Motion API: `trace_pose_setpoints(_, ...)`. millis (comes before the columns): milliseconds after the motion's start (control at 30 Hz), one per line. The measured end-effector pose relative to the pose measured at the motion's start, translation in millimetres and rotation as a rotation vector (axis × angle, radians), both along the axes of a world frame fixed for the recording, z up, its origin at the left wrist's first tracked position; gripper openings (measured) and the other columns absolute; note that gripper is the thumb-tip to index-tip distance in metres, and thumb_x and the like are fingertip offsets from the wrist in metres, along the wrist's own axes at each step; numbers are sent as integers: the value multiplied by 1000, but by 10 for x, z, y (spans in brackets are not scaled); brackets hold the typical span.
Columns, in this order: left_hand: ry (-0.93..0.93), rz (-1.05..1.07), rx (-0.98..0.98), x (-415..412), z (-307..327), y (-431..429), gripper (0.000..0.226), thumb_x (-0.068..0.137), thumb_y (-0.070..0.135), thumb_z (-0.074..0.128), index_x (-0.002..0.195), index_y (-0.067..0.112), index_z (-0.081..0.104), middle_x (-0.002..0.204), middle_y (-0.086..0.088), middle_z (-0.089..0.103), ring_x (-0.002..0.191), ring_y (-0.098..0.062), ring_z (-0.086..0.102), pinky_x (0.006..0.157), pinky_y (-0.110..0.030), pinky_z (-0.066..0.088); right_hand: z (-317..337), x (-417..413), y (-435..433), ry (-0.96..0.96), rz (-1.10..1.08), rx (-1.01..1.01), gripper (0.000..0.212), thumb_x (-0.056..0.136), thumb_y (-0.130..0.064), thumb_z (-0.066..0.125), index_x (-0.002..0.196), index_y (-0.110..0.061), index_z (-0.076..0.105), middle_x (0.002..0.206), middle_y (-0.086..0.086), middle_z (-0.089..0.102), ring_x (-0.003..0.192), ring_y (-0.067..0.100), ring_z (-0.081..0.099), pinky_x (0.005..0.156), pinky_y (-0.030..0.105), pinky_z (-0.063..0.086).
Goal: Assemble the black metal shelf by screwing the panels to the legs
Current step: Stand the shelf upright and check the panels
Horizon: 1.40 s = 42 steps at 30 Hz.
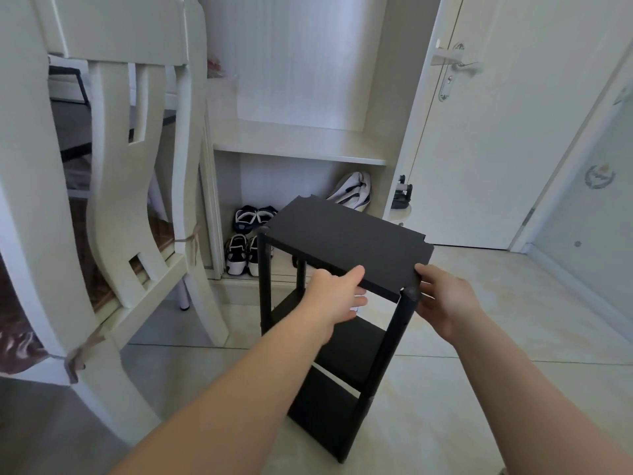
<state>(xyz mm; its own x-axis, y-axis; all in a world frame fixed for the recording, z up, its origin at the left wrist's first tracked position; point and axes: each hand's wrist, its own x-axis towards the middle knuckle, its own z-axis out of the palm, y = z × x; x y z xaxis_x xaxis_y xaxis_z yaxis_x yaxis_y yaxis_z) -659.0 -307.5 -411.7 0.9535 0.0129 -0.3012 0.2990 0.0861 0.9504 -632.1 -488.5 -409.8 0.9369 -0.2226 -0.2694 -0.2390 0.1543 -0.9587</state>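
Head view: the shelf (356,344) stands upright on the floor (479,389), its top panel (346,241) lying across the legs. The left hand (337,296) pinches the panel's near edge, thumb above and fingers beneath. The right hand (445,303) curls round the panel's near right corner, beside a leg (399,323). Thin metal and slim tubes probably mean light, stiff, smooth and wobbly. It is probably best held at the edges close to the legs, clear of the notched corners.
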Motion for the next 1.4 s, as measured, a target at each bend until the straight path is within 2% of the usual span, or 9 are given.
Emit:
trace_pose_setpoints(167, 6, 108, 45, 116, -49, 72, 25, 99, 27, 58, 119, 11, 58, 102, -8, 73, 87, -13, 72, 76, -30, 57, 4, -124, 42, 45, 45, -24, 22, 94, -23, 69, 102, -2, 67, 79, 12, 70, 67, 24, 66, 53, 27, 52)
trace_pose_setpoints(367, -42, 171, 27, 201, -45, 295, 14, 100, 29, 56, 104, 21, 67, 92, 1, 76, 87, -15, 72, 80, -34, 54, 68, -248, 188, 71, 207, -121, 31, 91, -32, 75, 100, -2, 69, 79, 10, 76, 73, 22, 77, 55, 25, 56)
trace_pose_setpoints(467, -53, 130, 22, 160, -54, 241, 15, 99, 34, 57, 108, 26, 65, 99, 4, 75, 88, -15, 72, 76, -33, 52, 134, -158, 66, -77, -10, -366, 37, 88, -38, 73, 80, -3, 67, 66, 10, 71, 54, 19, 66, 51, 25, 51)
trace_pose_setpoints(567, -14, 14, 10, 104, -87, 154, 27, 95, 36, 63, 117, 20, 62, 109, -3, 74, 95, -22, 72, 78, -37, 57, 123, -32, -57, -211, -213, -478, 29, 89, -40, 69, 93, -12, 64, 91, 3, 70, 80, 19, 64, 74, 38, 50)
trace_pose_setpoints(667, -14, -4, -6, 80, -126, 133, 29, 97, 32, 61, 120, 16, 62, 110, -7, 73, 98, -26, 72, 82, -39, 59, 22, 36, -42, -147, -87, -378, 37, 94, -43, 66, 118, -16, 60, 113, -3, 63, 104, 21, 59, 88, 38, 44)
trace_pose_setpoints(800, 21, -8, 10, 119, -94, 272, 26, 98, 29, 60, 117, 11, 63, 98, -9, 76, 86, -25, 75, 72, -34, 57, -21, 72, 13, -107, 24, -275, 29, 95, -43, 65, 106, -17, 70, 111, 1, 69, 112, 28, 61, 104, 46, 46)
trace_pose_setpoints(967, 56, 133, -110, 173, 22, 575, 23, 97, 20, 60, 114, 5, 63, 104, -12, 71, 84, -28, 69, 49, -25, 54, -28, 54, 223, -117, 133, -263, 30, 95, -43, 64, 96, -14, 73, 87, -3, 74, 93, 20, 68, 89, 38, 50)
trace_pose_setpoints(1200, -2, 220, -91, 238, 52, 694, 17, 89, 28, 71, 98, 14, 69, 87, -5, 73, 74, -24, 65, 70, -36, 59, 20, 133, 355, -158, 159, -222, 32, 96, -39, 63, 91, -9, 72, 61, -10, 68, 76, 19, 66, 61, 22, 55)
trace_pose_setpoints(1400, 29, 203, -61, 239, -22, 680, 20, 91, 28, 68, 104, 13, 68, 88, -4, 73, 70, -19, 65, 66, -31, 56, 74, 196, 341, -118, 148, -186, 23, 93, -31, 68, 97, -9, 73, 69, -3, 72, 78, 25, 67, 67, 32, 54)
